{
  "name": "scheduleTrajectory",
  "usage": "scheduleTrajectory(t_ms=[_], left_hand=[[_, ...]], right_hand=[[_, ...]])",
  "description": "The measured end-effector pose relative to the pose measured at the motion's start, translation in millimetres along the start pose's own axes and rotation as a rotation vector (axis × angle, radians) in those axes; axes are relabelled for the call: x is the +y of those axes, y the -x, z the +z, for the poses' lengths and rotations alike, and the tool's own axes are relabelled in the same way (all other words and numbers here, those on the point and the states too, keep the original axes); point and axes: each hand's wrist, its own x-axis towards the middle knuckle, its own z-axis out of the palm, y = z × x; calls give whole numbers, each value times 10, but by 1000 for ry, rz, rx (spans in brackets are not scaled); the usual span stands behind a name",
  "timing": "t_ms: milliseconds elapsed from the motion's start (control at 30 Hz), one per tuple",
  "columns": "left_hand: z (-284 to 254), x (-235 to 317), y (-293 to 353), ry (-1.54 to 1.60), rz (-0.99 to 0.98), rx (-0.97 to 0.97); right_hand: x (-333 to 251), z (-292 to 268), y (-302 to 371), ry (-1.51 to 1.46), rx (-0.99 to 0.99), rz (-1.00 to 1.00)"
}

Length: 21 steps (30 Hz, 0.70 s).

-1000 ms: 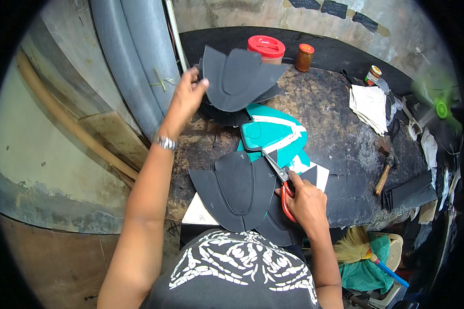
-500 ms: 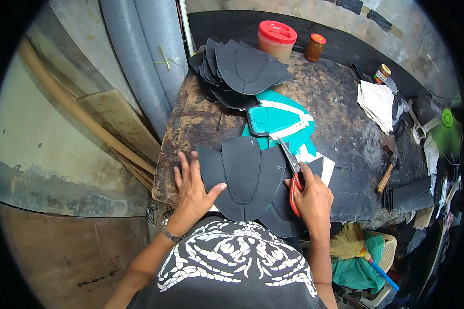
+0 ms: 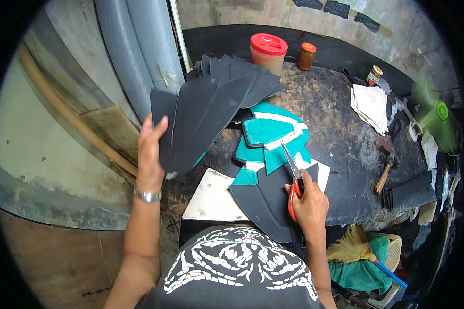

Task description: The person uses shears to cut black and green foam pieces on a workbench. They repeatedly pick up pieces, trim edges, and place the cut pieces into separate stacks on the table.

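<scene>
My left hand [image 3: 150,149] holds up several black cut sheet pieces [image 3: 201,121] fanned together, lifted above the left side of the dark worktable [image 3: 345,129]. Red-handled scissors [image 3: 293,180] are gripped in my right hand [image 3: 310,203], blades pointing away from me and resting on the table. Under the scissors lie more black pieces [image 3: 265,203] and teal pieces with white strips [image 3: 270,136]. A further pile of black cut pieces [image 3: 242,77] sits at the far left of the table.
A red-lidded jar [image 3: 268,51], a small brown jar [image 3: 306,55], folded white cloth [image 3: 371,105], a hammer [image 3: 384,172], a white sheet [image 3: 214,198] and a green fan [image 3: 437,116] are on or near the table. Grey rolls [image 3: 139,51] lean at the left. A broom [image 3: 361,250] lies below.
My left hand has picked up the black pieces it was pressing on near me and lifted them up to the left. My right hand with the scissors stays put.
</scene>
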Motion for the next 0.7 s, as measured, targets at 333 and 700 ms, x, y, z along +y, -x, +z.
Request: scheduleTrajectory(t_ms=[333,700], left_hand=[[745,-642,-616,-832,716,-616],[1039,-893,-210,-1306,1039,-881]], right_hand=[[145,21,6,-389,301,90],[248,-42,51,-505,248,195]])
